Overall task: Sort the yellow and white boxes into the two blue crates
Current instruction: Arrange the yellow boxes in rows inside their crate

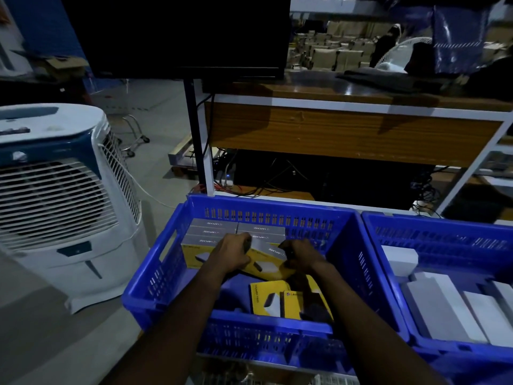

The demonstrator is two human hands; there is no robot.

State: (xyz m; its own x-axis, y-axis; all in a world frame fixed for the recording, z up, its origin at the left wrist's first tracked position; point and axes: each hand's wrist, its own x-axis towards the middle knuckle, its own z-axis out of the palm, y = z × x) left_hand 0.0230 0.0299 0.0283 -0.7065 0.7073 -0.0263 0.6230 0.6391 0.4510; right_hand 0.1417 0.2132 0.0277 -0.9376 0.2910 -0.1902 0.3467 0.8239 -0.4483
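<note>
A big white air cooler (55, 190) stands on the floor to the left of the crates. Behind the crates is a table (333, 129) with a brown wood front and white legs. Black cables (277, 179) lie in a tangle under it. A dark screen (177, 34) hangs above the table's left end. The room is dim.

Two blue crates sit side by side, touching. Both hands reach into the left blue crate (155, 273). Its tall slotted walls stand close around the arms.

The left hand (233, 255) and the right hand (301, 255) grip one yellow box (263, 262) between them, one hand at each end, with fingers curled around it. The box is tilted, with its right end lower. It has a grey top edge with small writing and a white shape printed on its yellow face.

At the back left of this crate is a row of boxes (216, 232), packed tight with their grey sides up. A second yellow box (277, 301) lies flat near the front wall, under the held one.

The right blue crate (388, 245) holds white boxes (433, 304), plain and long, lying close together.
</note>
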